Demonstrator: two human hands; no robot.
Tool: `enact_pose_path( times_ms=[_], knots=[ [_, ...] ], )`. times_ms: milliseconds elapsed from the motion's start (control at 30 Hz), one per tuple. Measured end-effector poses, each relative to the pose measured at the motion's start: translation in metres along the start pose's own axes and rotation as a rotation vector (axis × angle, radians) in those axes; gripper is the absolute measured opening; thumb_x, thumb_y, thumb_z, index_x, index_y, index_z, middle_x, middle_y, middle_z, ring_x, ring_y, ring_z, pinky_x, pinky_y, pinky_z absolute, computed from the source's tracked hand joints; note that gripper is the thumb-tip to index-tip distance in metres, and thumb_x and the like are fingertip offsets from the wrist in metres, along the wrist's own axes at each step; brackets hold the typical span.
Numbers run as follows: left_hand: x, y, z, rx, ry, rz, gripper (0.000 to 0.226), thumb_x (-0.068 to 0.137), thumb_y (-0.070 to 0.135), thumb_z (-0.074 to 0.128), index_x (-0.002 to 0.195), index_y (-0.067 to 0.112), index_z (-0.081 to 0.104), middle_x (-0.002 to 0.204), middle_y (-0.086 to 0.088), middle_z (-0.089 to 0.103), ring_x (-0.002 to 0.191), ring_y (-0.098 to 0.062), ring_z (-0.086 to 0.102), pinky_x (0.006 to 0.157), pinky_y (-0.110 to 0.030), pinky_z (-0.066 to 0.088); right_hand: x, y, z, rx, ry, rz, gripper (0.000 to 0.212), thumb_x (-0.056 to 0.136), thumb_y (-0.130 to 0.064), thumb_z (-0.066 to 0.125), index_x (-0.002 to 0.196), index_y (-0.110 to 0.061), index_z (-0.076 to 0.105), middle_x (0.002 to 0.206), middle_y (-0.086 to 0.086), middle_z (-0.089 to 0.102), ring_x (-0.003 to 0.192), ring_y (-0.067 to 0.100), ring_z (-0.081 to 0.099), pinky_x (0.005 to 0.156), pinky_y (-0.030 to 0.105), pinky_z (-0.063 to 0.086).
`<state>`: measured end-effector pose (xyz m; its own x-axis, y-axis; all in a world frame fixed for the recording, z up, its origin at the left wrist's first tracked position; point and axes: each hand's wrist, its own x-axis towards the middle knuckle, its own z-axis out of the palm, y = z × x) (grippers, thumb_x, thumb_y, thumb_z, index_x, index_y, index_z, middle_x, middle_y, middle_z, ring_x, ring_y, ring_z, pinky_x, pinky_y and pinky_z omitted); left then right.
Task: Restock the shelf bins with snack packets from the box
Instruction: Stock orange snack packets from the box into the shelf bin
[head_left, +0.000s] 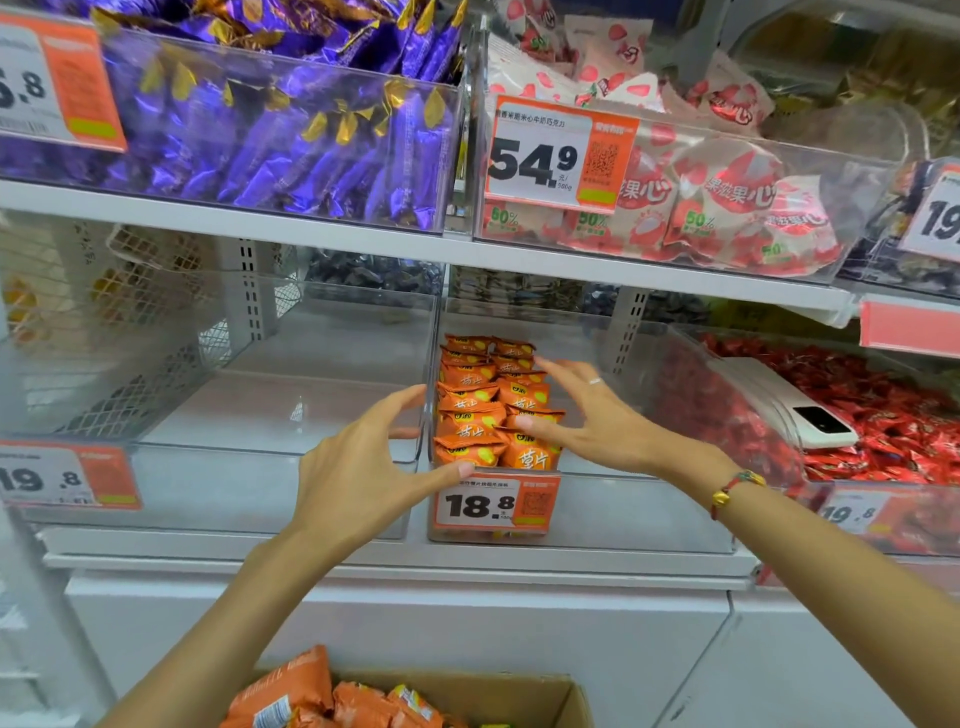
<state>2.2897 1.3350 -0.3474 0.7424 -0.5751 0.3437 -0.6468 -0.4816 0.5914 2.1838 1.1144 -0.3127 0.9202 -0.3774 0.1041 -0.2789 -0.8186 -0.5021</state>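
Several orange snack packets (470, 402) stand in two rows at the left end of a clear bin (639, 512) on the lower shelf, behind an 18.8 price tag (496, 503). My left hand (363, 467) is spread open in front of the bin's left wall, thumb tip at the front packet. My right hand (589, 415), fingers straight, rests along the right side of the rows, thumb touching a front packet. A cardboard box (540, 693) at the bottom edge holds more orange packets (311, 696).
A clear bin (208, 488) with nothing in it sits to the left. To the right is a bin of red candies (883, 415) with a white phone (800, 408) lying on it. The upper shelf carries bins of purple packets (270, 140) and strawberry-print packets (727, 208).
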Motion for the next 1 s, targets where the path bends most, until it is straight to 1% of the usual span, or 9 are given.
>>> enact_pose_path(
  times_ms=[133, 233, 467, 567, 667, 767, 833, 900, 1000],
  knots=[
    [0.000, -0.001, 0.001, 0.013, -0.005, -0.007, 0.093, 0.058, 0.078, 0.059, 0.142, 0.045, 0.035, 0.129, 0.021, 0.058, 0.115, -0.007, 0.057, 0.079, -0.024, 0.038, 0.018, 0.001, 0.011, -0.037, -0.288, 0.110, 0.105, 0.067, -0.082, 0.036, 0.153, -0.033, -0.001, 0.159, -0.015, -0.013, 0.148, 0.012, -0.004, 0.121, 0.043, 0.009],
    [0.001, 0.000, 0.002, 0.006, -0.007, -0.017, 0.095, 0.055, 0.079, 0.056, 0.141, 0.045, 0.036, 0.129, 0.020, 0.058, 0.114, -0.009, 0.058, 0.084, -0.027, 0.042, 0.019, 0.005, 0.013, -0.068, -0.352, 0.082, 0.103, 0.069, -0.080, 0.036, 0.152, -0.036, -0.006, 0.158, -0.019, -0.017, 0.147, 0.008, -0.009, 0.121, 0.040, 0.004],
    [0.001, -0.001, 0.003, -0.012, 0.000, -0.017, 0.089, 0.059, 0.077, 0.063, 0.139, 0.045, 0.038, 0.125, 0.020, 0.061, 0.113, -0.009, 0.058, 0.076, -0.024, 0.035, 0.020, 0.006, 0.020, -0.003, -0.340, 0.065, 0.105, 0.069, -0.076, 0.041, 0.152, -0.034, -0.007, 0.157, -0.020, -0.017, 0.147, 0.007, -0.008, 0.121, 0.037, 0.004],
    [-0.001, 0.001, 0.002, -0.014, -0.013, 0.015, 0.086, 0.065, 0.072, 0.065, 0.140, 0.044, 0.035, 0.132, 0.022, 0.055, 0.114, -0.006, 0.056, 0.078, -0.022, 0.033, 0.017, 0.004, 0.018, -0.069, -0.246, 0.029, 0.104, 0.069, -0.078, 0.042, 0.154, -0.030, 0.005, 0.160, -0.015, -0.005, 0.148, 0.009, 0.002, 0.120, 0.035, 0.009],
    [-0.002, 0.001, 0.001, -0.046, -0.023, 0.026, 0.084, 0.069, 0.068, 0.067, 0.141, 0.042, 0.034, 0.137, 0.022, 0.051, 0.116, -0.005, 0.053, 0.081, -0.022, 0.034, 0.004, -0.002, 0.016, -0.213, -0.011, -0.051, 0.091, 0.072, -0.079, 0.040, 0.149, -0.029, 0.031, 0.157, -0.009, 0.022, 0.142, 0.012, 0.026, 0.113, 0.034, 0.027],
    [-0.010, -0.005, 0.005, -0.145, 0.030, 0.105, 0.077, 0.073, 0.058, 0.072, 0.140, 0.037, 0.039, 0.137, 0.019, 0.051, 0.121, -0.006, 0.050, 0.091, -0.028, 0.041, -0.022, -0.012, 0.018, -0.249, 0.239, -0.188, 0.073, 0.078, -0.072, 0.045, 0.136, -0.027, 0.050, 0.140, -0.008, 0.047, 0.126, 0.013, 0.047, 0.102, 0.033, 0.041],
    [-0.024, -0.011, 0.003, -0.206, 0.130, 0.178, 0.064, 0.076, 0.047, 0.076, 0.133, 0.035, 0.047, 0.128, 0.021, 0.054, 0.114, 0.000, 0.050, 0.092, -0.028, 0.041, -0.048, -0.020, 0.027, -0.206, 0.374, -0.305, 0.054, 0.083, -0.063, 0.053, 0.123, -0.028, 0.058, 0.126, -0.011, 0.056, 0.115, 0.010, 0.052, 0.092, 0.030, 0.045],
    [-0.044, -0.025, -0.001, -0.213, 0.227, 0.211, 0.047, 0.078, 0.041, 0.072, 0.121, 0.036, 0.055, 0.114, 0.022, 0.057, 0.105, 0.002, 0.052, 0.089, -0.026, 0.041, -0.076, -0.023, 0.044, -0.173, 0.425, -0.369, 0.028, 0.087, -0.044, 0.064, 0.111, -0.030, 0.063, 0.114, -0.013, 0.060, 0.107, 0.007, 0.054, 0.084, 0.027, 0.046],
    [-0.078, -0.062, 0.005, -0.250, 0.209, 0.130, 0.027, 0.078, 0.032, 0.063, 0.105, 0.037, 0.061, 0.106, 0.018, 0.061, 0.099, -0.001, 0.059, 0.085, -0.030, 0.048, -0.104, -0.020, 0.083, -0.114, 0.297, -0.316, 0.014, 0.086, -0.030, 0.067, 0.100, -0.030, 0.067, 0.100, -0.015, 0.063, 0.094, 0.004, 0.058, 0.077, 0.027, 0.050]
  ],
)
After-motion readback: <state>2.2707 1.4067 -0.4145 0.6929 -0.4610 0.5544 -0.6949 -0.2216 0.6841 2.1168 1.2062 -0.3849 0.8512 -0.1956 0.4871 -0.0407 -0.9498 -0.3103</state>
